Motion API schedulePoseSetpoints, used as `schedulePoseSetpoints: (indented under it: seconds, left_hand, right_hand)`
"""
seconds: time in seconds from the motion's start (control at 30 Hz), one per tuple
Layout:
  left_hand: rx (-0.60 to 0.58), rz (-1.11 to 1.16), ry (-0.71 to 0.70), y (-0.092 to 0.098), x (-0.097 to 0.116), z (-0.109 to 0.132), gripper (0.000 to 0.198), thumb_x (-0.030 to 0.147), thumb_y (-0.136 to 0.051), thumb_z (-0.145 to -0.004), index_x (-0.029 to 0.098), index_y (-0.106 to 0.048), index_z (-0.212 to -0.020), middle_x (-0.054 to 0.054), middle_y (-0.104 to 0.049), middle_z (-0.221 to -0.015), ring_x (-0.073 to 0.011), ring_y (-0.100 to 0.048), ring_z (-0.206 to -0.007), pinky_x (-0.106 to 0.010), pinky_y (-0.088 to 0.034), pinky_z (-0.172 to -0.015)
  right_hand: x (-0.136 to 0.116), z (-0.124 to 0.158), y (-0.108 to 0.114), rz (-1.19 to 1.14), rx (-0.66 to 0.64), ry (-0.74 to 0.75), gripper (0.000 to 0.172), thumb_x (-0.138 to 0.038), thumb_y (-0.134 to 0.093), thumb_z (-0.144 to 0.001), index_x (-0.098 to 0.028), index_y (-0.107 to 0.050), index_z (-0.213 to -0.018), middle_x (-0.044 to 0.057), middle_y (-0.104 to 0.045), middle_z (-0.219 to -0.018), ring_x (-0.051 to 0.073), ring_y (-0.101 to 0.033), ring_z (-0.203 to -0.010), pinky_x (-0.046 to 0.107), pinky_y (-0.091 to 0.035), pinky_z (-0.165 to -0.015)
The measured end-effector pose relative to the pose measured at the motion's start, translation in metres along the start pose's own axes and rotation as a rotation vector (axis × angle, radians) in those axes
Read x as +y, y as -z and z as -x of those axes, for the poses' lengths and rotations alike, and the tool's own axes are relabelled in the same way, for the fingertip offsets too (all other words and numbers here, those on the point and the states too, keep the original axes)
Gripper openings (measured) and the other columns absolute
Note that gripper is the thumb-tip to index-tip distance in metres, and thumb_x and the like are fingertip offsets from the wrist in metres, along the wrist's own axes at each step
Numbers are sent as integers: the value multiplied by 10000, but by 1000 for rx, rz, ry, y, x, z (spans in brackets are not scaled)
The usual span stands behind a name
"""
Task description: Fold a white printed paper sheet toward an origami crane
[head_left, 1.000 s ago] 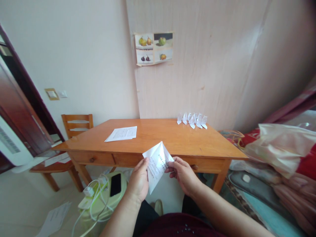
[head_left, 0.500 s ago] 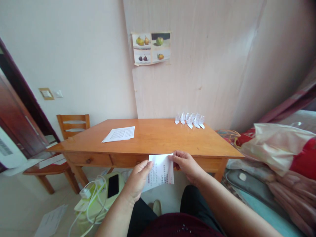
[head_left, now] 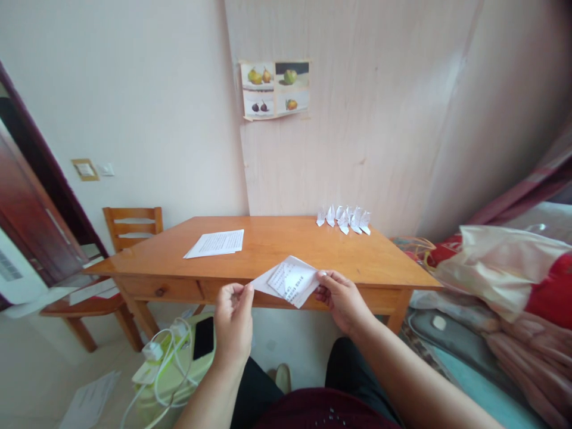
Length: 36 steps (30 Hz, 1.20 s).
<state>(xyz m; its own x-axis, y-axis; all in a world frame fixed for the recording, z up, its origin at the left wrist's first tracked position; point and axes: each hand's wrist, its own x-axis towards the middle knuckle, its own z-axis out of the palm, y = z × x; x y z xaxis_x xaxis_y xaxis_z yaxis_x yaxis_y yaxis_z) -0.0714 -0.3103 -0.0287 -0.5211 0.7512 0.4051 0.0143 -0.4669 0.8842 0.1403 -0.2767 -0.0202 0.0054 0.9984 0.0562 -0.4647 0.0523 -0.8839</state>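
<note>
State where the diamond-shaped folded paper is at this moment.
In the head view, the folded paper is just below centre, held between the left hand and right hand, before the near edge of the table.

There are 2 hands, 1 held paper and 4 fruit pictures.

The folded paper is showing white with dark printed characters. The table is gleaming orange-brown. On its left, sheets are showing white with rows of dark print; at its far right, paper figures are looking white. Near left, a phone is showing black, a plug is showing white. At right, a bag is showing cream.
</note>
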Motion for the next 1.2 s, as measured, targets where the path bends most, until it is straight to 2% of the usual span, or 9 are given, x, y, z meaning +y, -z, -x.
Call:
schedulePoseSetpoints:
  seconds: [0.07, 0.2, 0.3, 0.4, 0.53, 0.7, 0.9, 1.1, 1.2]
  left_hand:
    - [-5, 63, 102, -1, -4, 6, 249, 408, -729, -806, 209, -586, -850, 21, -596, -798, -153, -550, -789, -254, -404, -759]
    - [-159, 189, 226, -10, -7, 17, 227, 396, -697, -842, 198, -585, -851, 3, -641, -885, -168, -576, -926, -275, -400, -848]
    - [-254, 347, 264, -18, -1, 20, 209, 359, -693, -848, 196, -576, -907, -16, -660, -948, -167, -587, -933, -295, -411, -869]
    - [-290, 439, 323, -21, 5, 19, 288, 285, -731, -799, 214, -571, -1028, -23, -656, -1040, -170, -597, -959, -300, -424, -865]
    - [-331, 373, 341, -16, 6, 15, 439, 212, -723, -767, 233, -541, -1167, -24, -661, -1036, -188, -610, -981, -318, -429, -889]
    - [-466, 297, 365, -8, 8, 13, 487, 162, -677, -776, 230, -515, -1230, -57, -659, -1116, -221, -620, -1026, -344, -441, -904]
    - [-553, 310, 359, -6, 18, 9, 521, 125, -649, -782, 231, -512, -1273, -73, -642, -1183, -228, -608, -1081, -355, -438, -944]
    - [-589, 383, 401, -2, 22, 4, 580, 91, -634, -769, 230, -485, -1311, -79, -645, -1169, -228, -625, -1046, -319, -485, -853]
    - [-592, 373, 412, 1, 21, 1, 585, 81, -621, -772, 234, -486, -1319, -81, -638, -1192, -225, -628, -1040, -304, -492, -826]
  right_hand:
    - [2, 1, -3, -76, 3, -3, 281, -383, -801, -713, -186, -612, -781, -31, -549, -648, 105, -521, -605, 252, -456, -615]
    - [8, 6, -10, -146, -30, -13, 272, -353, -815, -709, -185, -618, -794, -27, -550, -653, 108, -536, -620, 253, -474, -626]
    - [14, 11, -14, -155, -76, -28, 270, -347, -817, -713, -175, -622, -787, -10, -578, -673, 123, -571, -653, 267, -489, -655]
    - [20, 17, -16, -150, -114, -67, 262, -338, -808, -727, -170, -617, -790, 10, -615, -715, 140, -606, -704, 278, -494, -694]
    - [24, 21, -16, -9, -143, -123, 244, -365, -758, -774, -170, -618, -822, 39, -648, -748, 151, -610, -711, 251, -447, -639]
    - [16, 19, -15, 147, -115, -17, 241, -400, -722, -801, -182, -619, -805, 5, -590, -760, 114, -504, -649, 235, -381, -585]
    - [10, 16, -15, 90, -140, 6, 265, -392, -723, -792, -184, -576, -720, -24, -495, -630, 107, -395, -571, 247, -315, -544]
    - [8, 19, -17, -48, -207, -37, 220, -311, -750, -766, -186, -576, -819, -17, -529, -725, 98, -434, -602, 236, -328, -551]
    - [7, 20, -18, -29, -209, -33, 251, -308, -748, -768, -199, -577, -915, -8, -557, -798, 101, -466, -625, 236, -360, -558]
